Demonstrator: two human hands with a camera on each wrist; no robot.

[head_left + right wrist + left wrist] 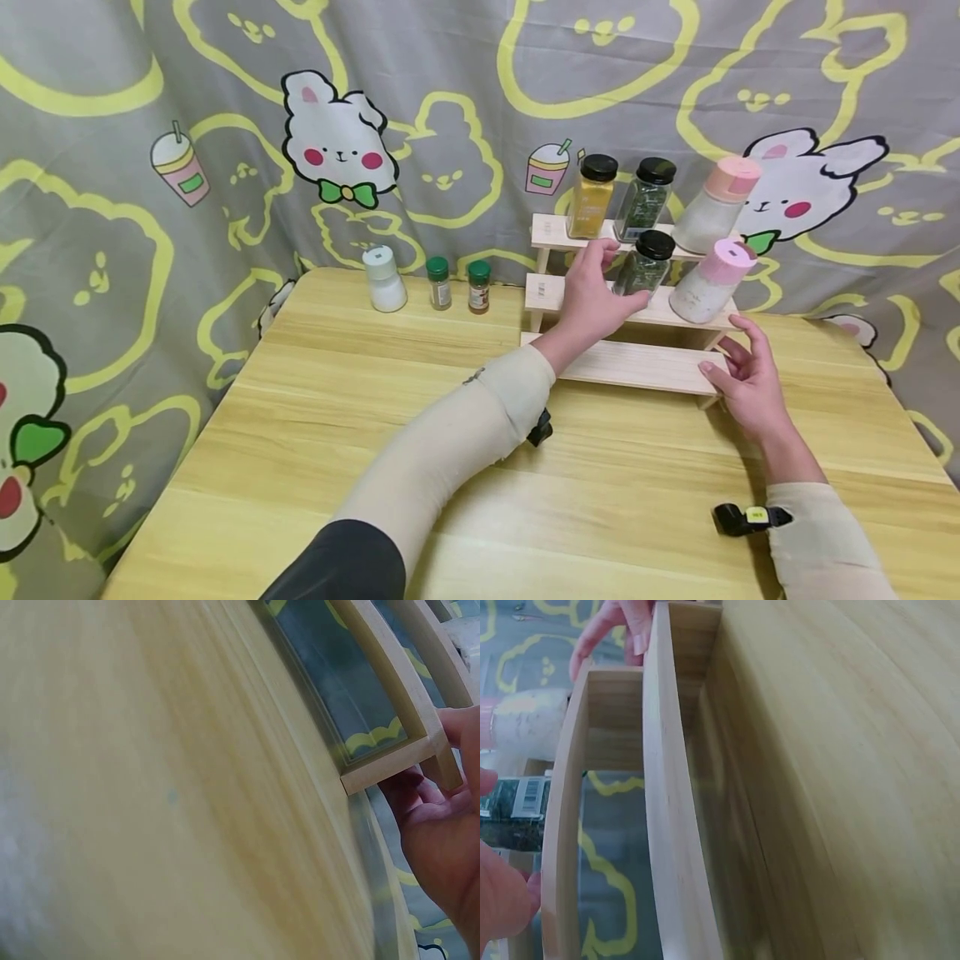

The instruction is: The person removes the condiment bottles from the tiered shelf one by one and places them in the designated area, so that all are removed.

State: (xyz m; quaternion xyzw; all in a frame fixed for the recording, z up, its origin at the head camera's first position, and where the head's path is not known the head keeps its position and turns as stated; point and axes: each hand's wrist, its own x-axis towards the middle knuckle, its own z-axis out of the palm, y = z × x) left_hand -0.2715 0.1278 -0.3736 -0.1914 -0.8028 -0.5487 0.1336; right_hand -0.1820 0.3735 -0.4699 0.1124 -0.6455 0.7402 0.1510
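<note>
A tiered wooden rack (637, 365) stands on the table with jars on its upper two steps. My left hand (592, 292) is around a black-lidded glass jar of dried green herbs (643, 268) on the middle step. Its thumb overlaps the jar's lower front, and a gap shows between the fingers and the jar's left side. At the rack's right end, my right hand (750, 383) grips the frame, thumb on the bottom step and a finger up at the middle step. A pink-capped shaker (708, 283) is beside the herb jar.
On the top step are a jar of yellow powder (591, 200), another herb jar (645, 200) and a salmon-capped shaker (712, 208). At the table's back left stand a pale-capped shaker (386, 279) and two green-capped bottles (439, 285). A patterned curtain (450, 50) hangs behind.
</note>
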